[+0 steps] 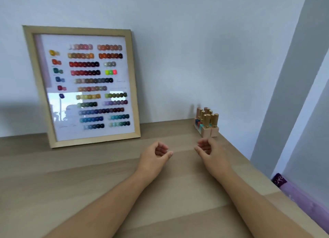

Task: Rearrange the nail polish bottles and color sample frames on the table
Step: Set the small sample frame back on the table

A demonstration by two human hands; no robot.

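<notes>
A light wooden color sample frame (83,85) leans upright against the wall at the back left of the table, its rows of colored dots facing me. Several nail polish bottles (207,122) with gold caps stand in a tight cluster at the table's back right corner. My left hand (156,156) hovers over the table's middle, fingers loosely curled, holding nothing. My right hand (208,148) is just in front of the bottles, a short gap below them, also loosely curled and empty. The two hands face each other, apart.
The wooden table (89,193) runs from the wall toward me, its right edge slanting down past the bottles. A pale wall stands behind. A purple fabric (299,195) lies beyond the table's right edge.
</notes>
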